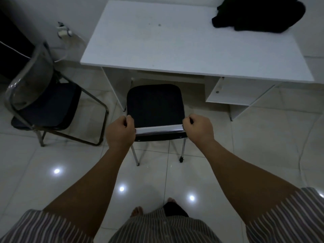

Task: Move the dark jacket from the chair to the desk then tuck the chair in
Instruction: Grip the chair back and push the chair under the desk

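Note:
The dark jacket (pixel 259 14) lies crumpled on the far right corner of the white desk (pixel 175 46). A chair (pixel 155 104) with a black seat and metal legs stands in front of the desk, its front edge just under the desk's near edge. My left hand (pixel 121 132) grips the left end of the chair's backrest top. My right hand (pixel 199 128) grips the right end of the same backrest. Both hands are closed around it.
A second chair (pixel 47 102) with a clear backrest and dark seat stands to the left. A power strip with cable (pixel 64 31) lies on the tiled floor by the wall. The desk has a shelf unit (pixel 228 92) under its right side. My bare feet (pixel 137 211) are below.

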